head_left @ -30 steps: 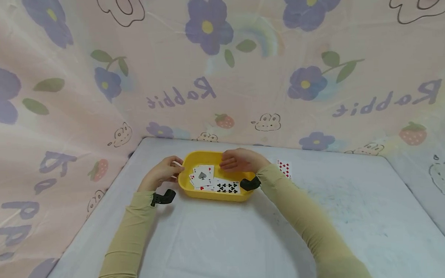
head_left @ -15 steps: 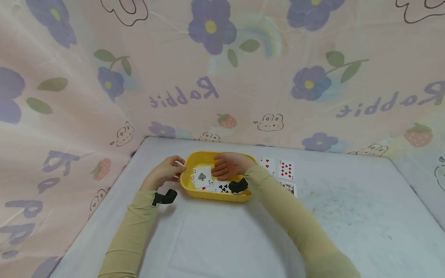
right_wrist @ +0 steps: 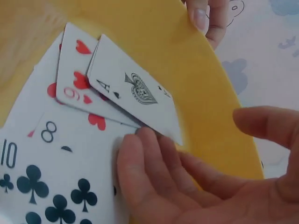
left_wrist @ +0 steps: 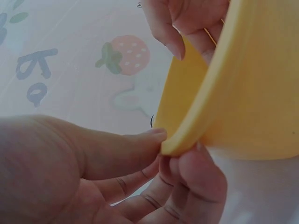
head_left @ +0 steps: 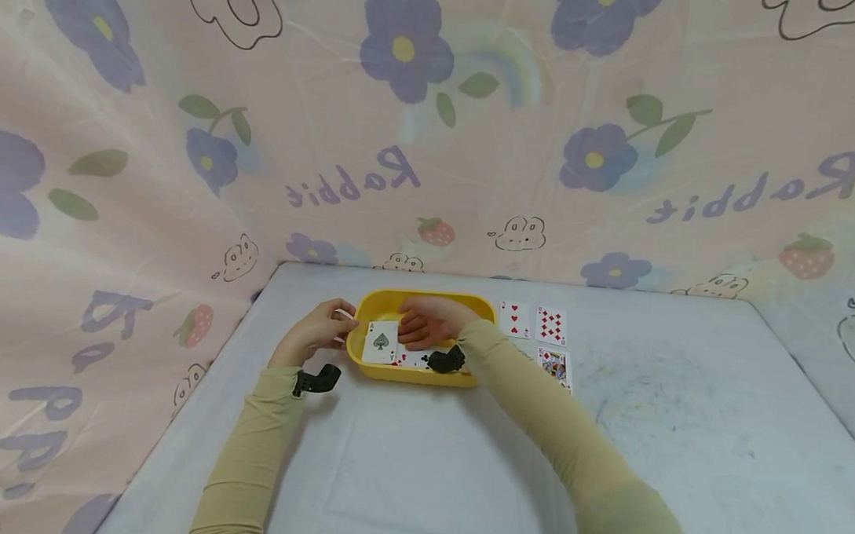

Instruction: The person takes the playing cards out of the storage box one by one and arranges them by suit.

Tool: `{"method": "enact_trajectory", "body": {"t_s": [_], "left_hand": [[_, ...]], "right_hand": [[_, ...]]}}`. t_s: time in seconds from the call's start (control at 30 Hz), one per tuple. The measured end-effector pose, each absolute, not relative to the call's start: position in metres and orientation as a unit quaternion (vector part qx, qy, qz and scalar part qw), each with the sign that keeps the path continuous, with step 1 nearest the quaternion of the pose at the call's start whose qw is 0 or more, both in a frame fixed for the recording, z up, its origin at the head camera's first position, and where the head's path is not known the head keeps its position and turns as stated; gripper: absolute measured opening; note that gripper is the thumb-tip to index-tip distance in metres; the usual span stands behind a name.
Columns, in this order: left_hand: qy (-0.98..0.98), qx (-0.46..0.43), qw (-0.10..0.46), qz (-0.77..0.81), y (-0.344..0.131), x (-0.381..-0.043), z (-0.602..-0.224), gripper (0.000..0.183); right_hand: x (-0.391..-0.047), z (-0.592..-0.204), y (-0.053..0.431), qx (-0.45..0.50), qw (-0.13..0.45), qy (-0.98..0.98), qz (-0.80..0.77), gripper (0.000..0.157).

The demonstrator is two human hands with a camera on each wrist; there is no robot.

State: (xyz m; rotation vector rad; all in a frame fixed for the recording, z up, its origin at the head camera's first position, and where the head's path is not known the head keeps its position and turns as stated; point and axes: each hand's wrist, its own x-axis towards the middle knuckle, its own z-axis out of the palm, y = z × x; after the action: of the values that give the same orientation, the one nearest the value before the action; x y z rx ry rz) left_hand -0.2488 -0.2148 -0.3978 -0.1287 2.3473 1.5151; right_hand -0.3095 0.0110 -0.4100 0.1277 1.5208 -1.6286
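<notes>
The playing cards [right_wrist: 79, 121] lie overlapping in the yellow tray [head_left: 417, 376]; they look light, thin and bendy, probably slippery, so a pinch at a raised edge should suit them best. The right hand [head_left: 431, 322] has its fingers loosely bent beside the cards, thumb well apart, pinching nothing, contact unclear, while the left hand [head_left: 320, 330] pinches the tray's rim between thumb and fingers.

Soft light leaves faint shadows on the surface [head_left: 420, 464]; the left wrist view looks dim and hazy, the right brighter, its cards [right_wrist: 88, 140] clear.
</notes>
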Motion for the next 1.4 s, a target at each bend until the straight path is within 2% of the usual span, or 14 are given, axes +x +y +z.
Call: {"method": "enact_trajectory", "body": {"t_s": [0.6, 1.0, 1.27, 1.4], "left_hand": [[0.827, -0.042, 0.168, 0.535, -0.211, -0.249, -0.403, 0.032], [0.824, -0.038, 0.171, 0.538, -0.210, -0.250, -0.405, 0.031], [0.829, -0.045, 0.164, 0.533, -0.214, -0.250, -0.402, 0.031], [0.829, -0.047, 0.161, 0.533, -0.215, -0.250, -0.403, 0.031]], "right_hand": [[-0.309, -0.417, 0.007, 0.014, 0.427, 0.684, -0.592, 0.017], [-0.309, -0.413, 0.005, -0.001, 0.389, 0.739, -0.550, 0.015], [-0.312, -0.407, 0.011, -0.068, 0.292, 0.819, -0.488, 0.014], [-0.313, -0.402, 0.015, -0.073, 0.272, 0.830, -0.481, 0.013]]}}
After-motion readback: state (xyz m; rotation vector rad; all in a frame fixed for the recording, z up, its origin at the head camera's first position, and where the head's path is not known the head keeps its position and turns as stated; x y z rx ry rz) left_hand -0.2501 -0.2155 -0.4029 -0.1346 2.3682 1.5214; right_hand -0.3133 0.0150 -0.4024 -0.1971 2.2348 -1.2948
